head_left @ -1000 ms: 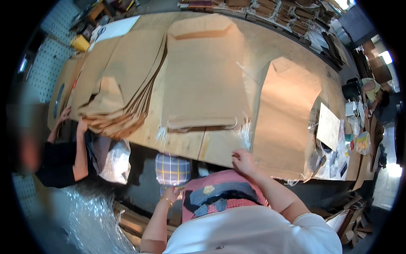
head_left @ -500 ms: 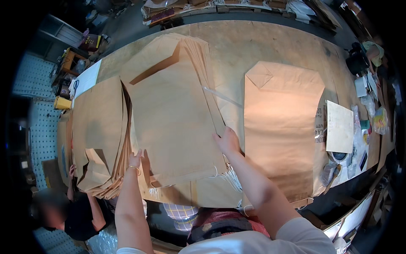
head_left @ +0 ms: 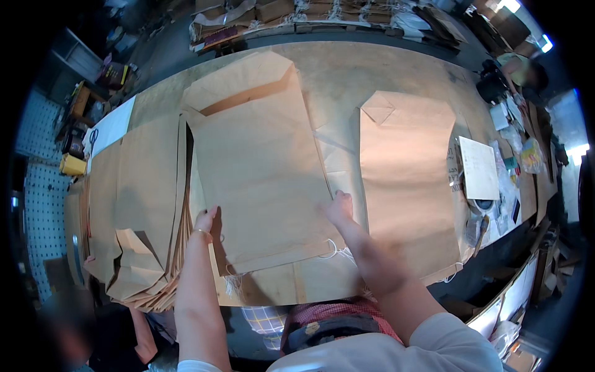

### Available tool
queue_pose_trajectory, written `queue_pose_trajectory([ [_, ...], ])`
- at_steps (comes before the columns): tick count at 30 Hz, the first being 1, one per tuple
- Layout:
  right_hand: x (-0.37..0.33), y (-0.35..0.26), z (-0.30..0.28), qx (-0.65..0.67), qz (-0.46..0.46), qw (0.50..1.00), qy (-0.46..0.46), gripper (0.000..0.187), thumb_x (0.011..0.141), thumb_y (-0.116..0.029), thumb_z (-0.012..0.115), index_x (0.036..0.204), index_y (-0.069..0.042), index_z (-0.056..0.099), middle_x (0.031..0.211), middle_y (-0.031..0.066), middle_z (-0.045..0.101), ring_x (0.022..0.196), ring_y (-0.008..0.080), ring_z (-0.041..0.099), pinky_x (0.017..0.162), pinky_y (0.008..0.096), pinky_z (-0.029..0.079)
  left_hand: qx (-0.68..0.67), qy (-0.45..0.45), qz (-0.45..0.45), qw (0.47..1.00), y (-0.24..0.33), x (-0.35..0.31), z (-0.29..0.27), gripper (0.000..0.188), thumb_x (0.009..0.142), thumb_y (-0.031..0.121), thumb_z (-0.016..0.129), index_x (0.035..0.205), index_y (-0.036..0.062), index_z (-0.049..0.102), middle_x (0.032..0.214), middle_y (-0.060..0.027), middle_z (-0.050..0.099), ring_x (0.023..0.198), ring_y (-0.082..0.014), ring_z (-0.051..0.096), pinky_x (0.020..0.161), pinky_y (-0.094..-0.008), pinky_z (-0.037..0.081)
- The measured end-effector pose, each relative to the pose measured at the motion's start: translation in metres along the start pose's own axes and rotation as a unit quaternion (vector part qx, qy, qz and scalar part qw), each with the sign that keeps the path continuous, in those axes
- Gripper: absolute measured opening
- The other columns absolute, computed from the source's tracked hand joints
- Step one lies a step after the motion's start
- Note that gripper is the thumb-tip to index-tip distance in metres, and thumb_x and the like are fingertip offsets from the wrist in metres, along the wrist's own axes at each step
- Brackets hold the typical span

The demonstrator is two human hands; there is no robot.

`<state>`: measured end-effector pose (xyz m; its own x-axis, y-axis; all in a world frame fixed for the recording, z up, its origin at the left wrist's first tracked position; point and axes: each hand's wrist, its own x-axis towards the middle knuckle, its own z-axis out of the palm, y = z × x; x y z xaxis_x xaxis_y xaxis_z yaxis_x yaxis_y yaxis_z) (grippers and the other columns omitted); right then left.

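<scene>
The left hand [head_left: 206,221] and right hand [head_left: 338,211] flank a brown paper bag [head_left: 260,180] left of the corner-folded bag [head_left: 406,192], one at each long side, apparently to keep it straight; whether the fingers [head_left: 340,197] pinch its edges or merely rest cannot be told

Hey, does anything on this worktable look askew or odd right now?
Mostly the left paper-bag stack: its near edges fan out unevenly and a creased flap sticks up, while the right paper bag lies flatter. Loose white strings also straggle from the middle stack at its near left corner. I see no spill.
</scene>
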<state>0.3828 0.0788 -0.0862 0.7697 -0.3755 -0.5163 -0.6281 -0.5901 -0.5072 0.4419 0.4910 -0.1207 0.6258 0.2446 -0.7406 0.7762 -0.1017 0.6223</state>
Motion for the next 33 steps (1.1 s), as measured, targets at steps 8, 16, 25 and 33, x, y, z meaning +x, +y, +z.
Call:
queue_pose_trajectory([
  [8,0.002,-0.003,0.012,-0.037,0.023,0.995,0.092,0.071,0.069,-0.042,0.073,0.116,0.006,0.052,0.114,0.0198,0.056,0.106,0.0322,0.055,0.091,0.0378,0.046,-0.068,-0.070,0.037,0.994,-0.015,-0.012,0.000,0.033,0.074,0.028,0.077,0.090,0.0071,0.058,0.079,-0.0009,0.060,0.067,-0.0132,0.053,0.056,-0.0268,0.039],
  [16,-0.012,0.009,0.032,0.006,-0.096,0.992,0.083,0.055,0.074,-0.036,0.069,0.108,0.003,0.052,0.107,0.0210,0.057,0.100,0.0347,0.056,0.087,0.0404,0.046,-0.032,-0.032,0.131,0.990,-0.016,-0.031,-0.002,0.040,0.082,0.015,0.069,0.112,-0.0017,0.049,0.108,-0.0098,0.060,0.097,-0.0186,0.057,0.088,-0.0317,0.045],
  [25,0.005,0.012,0.015,0.109,-0.089,0.990,0.016,0.049,0.073,-0.037,0.070,0.096,0.003,0.054,0.097,0.0236,0.061,0.095,0.0359,0.059,0.082,0.0432,0.048,-0.062,-0.045,0.018,0.997,0.001,-0.026,-0.008,0.049,0.083,0.018,0.068,0.123,0.0033,0.044,0.113,-0.0055,0.058,0.106,-0.0189,0.055,0.093,-0.0311,0.042],
  [33,-0.020,0.002,-0.015,0.084,-0.075,0.993,-0.022,0.051,0.075,-0.038,0.067,0.100,0.004,0.054,0.092,0.0232,0.062,0.089,0.0371,0.060,0.079,0.0431,0.048,-0.013,0.032,0.021,0.999,-0.010,-0.048,-0.006,0.045,0.083,0.017,0.067,0.121,0.0017,0.048,0.116,-0.0076,0.058,0.104,-0.0199,0.056,0.089,-0.0338,0.044],
])
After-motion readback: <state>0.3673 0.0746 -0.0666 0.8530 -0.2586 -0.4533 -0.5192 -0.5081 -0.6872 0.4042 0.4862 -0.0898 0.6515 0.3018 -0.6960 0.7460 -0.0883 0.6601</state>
